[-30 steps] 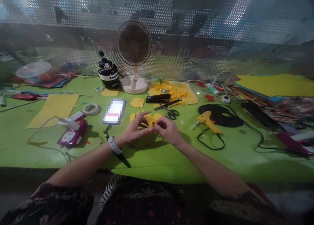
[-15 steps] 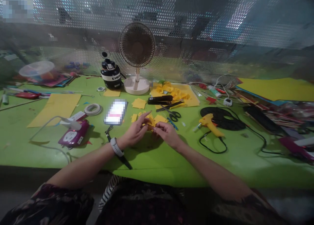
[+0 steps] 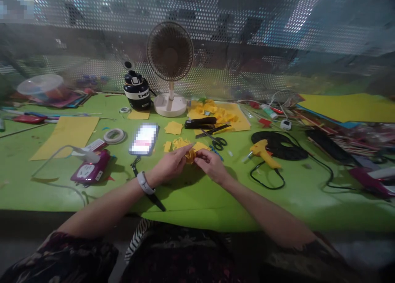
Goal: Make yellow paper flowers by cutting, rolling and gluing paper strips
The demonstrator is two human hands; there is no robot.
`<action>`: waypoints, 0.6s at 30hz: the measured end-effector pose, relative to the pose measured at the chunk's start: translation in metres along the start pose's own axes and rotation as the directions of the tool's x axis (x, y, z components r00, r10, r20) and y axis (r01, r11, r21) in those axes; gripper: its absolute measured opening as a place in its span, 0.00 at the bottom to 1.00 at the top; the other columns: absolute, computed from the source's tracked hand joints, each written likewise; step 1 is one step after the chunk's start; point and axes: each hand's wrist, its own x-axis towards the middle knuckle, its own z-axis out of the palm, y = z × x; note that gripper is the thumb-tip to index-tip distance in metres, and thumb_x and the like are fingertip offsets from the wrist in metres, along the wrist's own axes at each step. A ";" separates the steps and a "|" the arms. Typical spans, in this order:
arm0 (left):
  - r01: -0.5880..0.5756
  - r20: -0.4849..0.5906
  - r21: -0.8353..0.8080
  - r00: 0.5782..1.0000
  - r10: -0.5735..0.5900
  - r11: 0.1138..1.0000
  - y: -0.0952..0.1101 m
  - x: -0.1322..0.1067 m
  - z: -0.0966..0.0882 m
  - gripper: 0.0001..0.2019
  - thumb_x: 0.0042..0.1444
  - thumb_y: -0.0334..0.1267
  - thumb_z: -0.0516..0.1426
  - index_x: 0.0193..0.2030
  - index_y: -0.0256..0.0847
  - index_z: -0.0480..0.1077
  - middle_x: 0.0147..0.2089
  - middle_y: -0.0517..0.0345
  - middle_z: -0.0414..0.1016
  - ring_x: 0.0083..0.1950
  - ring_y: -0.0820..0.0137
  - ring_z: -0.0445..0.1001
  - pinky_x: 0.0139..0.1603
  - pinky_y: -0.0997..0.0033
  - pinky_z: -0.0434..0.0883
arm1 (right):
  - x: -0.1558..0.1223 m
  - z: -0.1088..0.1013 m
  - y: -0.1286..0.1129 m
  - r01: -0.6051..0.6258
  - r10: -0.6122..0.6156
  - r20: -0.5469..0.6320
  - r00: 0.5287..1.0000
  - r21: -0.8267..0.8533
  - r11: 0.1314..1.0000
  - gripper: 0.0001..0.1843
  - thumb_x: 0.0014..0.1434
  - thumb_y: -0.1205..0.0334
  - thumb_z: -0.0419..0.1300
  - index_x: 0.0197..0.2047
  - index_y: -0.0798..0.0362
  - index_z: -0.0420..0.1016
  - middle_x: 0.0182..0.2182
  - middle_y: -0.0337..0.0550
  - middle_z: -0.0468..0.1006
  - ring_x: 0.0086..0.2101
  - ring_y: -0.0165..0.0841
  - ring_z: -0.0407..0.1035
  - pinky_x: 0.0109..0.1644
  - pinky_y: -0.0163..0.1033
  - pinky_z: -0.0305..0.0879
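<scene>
My left hand (image 3: 170, 165) and my right hand (image 3: 210, 164) meet over the green table (image 3: 197, 196), both pinching a small folded piece of yellow paper (image 3: 191, 154). The fingers of each hand are curled round the piece. Small yellow paper squares (image 3: 173, 128) lie just behind my hands. A phone (image 3: 144, 139) lies to the left of them, and black-handled scissors (image 3: 216, 140) to the right.
A desk fan (image 3: 169, 65) and a black bottle (image 3: 136, 92) stand at the back. A black stapler (image 3: 200, 122), a yellow glue gun (image 3: 263, 152) with black cable, a tape roll (image 3: 114, 135), a purple device (image 3: 90, 170) and yellow sheets (image 3: 66, 135) lie around. Clutter fills the right side.
My hands stay together on the yellow piece, and the fingers have shifted slightly on it. The view has moved a little.
</scene>
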 end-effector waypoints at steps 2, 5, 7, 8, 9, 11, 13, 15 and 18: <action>-0.032 0.018 0.056 0.999 0.031 0.998 -0.001 0.000 0.000 0.25 0.65 0.31 0.46 0.69 0.38 0.56 0.57 0.41 0.76 0.52 0.61 0.79 0.52 0.54 0.79 | 0.000 0.000 0.001 0.033 -0.033 -0.011 0.999 -0.036 0.999 0.08 0.54 0.57 0.60 0.34 0.53 0.72 0.27 0.39 0.74 0.26 0.30 0.68 0.30 0.36 0.67; -0.044 0.046 0.040 0.998 0.042 0.998 -0.002 0.000 0.000 0.25 0.65 0.31 0.46 0.69 0.40 0.55 0.57 0.43 0.76 0.51 0.62 0.79 0.53 0.53 0.79 | -0.001 0.000 0.001 0.062 -0.065 -0.036 0.997 -0.090 0.994 0.07 0.55 0.58 0.61 0.31 0.53 0.71 0.25 0.38 0.73 0.25 0.29 0.67 0.28 0.35 0.66; -0.019 0.015 -0.040 1.000 0.019 0.999 -0.002 0.001 0.000 0.25 0.65 0.32 0.48 0.69 0.42 0.56 0.58 0.43 0.75 0.55 0.60 0.78 0.55 0.51 0.77 | -0.001 -0.002 0.000 0.028 -0.031 -0.041 0.999 -0.063 0.998 0.09 0.55 0.57 0.62 0.30 0.53 0.70 0.24 0.38 0.74 0.24 0.29 0.68 0.28 0.35 0.67; 0.003 -0.013 -0.095 1.000 -0.004 0.995 -0.001 0.001 0.000 0.24 0.65 0.33 0.49 0.68 0.43 0.58 0.59 0.44 0.75 0.57 0.60 0.77 0.57 0.50 0.76 | 0.000 -0.002 -0.001 -0.007 0.007 -0.028 1.000 -0.025 1.000 0.09 0.55 0.57 0.62 0.30 0.53 0.70 0.24 0.38 0.74 0.24 0.29 0.70 0.28 0.35 0.69; 0.030 -0.041 -0.161 0.999 -0.037 0.987 -0.001 0.002 -0.001 0.23 0.65 0.33 0.51 0.66 0.44 0.60 0.59 0.44 0.75 0.58 0.60 0.76 0.58 0.50 0.76 | 0.000 -0.003 -0.002 -0.048 0.049 -0.007 0.999 0.027 0.998 0.10 0.55 0.56 0.63 0.31 0.53 0.71 0.25 0.39 0.76 0.24 0.29 0.71 0.28 0.35 0.70; 0.091 -0.067 -0.308 0.991 -0.117 0.947 0.001 0.003 -0.001 0.19 0.64 0.34 0.53 0.61 0.44 0.66 0.59 0.45 0.74 0.58 0.61 0.75 0.56 0.52 0.77 | 0.001 -0.004 -0.004 -0.124 0.119 0.040 0.992 0.139 0.983 0.11 0.56 0.55 0.64 0.33 0.54 0.72 0.26 0.40 0.78 0.23 0.29 0.73 0.28 0.36 0.72; 0.160 -0.041 -0.458 0.979 -0.200 0.875 0.002 0.005 -0.001 0.14 0.63 0.34 0.54 0.55 0.41 0.71 0.57 0.46 0.75 0.53 0.63 0.77 0.52 0.55 0.78 | 0.001 -0.005 -0.006 -0.165 0.155 0.063 0.986 0.216 0.962 0.13 0.55 0.53 0.66 0.33 0.54 0.72 0.25 0.39 0.79 0.22 0.28 0.73 0.28 0.35 0.73; 0.227 0.017 -0.573 0.964 -0.267 0.787 0.003 0.006 -0.001 0.12 0.62 0.36 0.55 0.51 0.39 0.73 0.52 0.47 0.77 0.47 0.66 0.78 0.50 0.55 0.78 | 0.001 -0.005 -0.006 -0.175 0.162 0.070 0.984 0.252 0.952 0.15 0.53 0.52 0.68 0.32 0.54 0.72 0.25 0.39 0.79 0.21 0.27 0.73 0.27 0.34 0.74; 0.262 0.021 -0.643 0.945 -0.325 0.720 0.003 0.006 -0.001 0.12 0.60 0.38 0.58 0.49 0.40 0.75 0.51 0.48 0.77 0.50 0.65 0.76 0.51 0.55 0.78 | 0.001 -0.005 -0.007 -0.168 0.152 0.080 0.985 0.264 0.950 0.15 0.54 0.52 0.69 0.32 0.55 0.72 0.25 0.39 0.79 0.21 0.27 0.73 0.27 0.34 0.74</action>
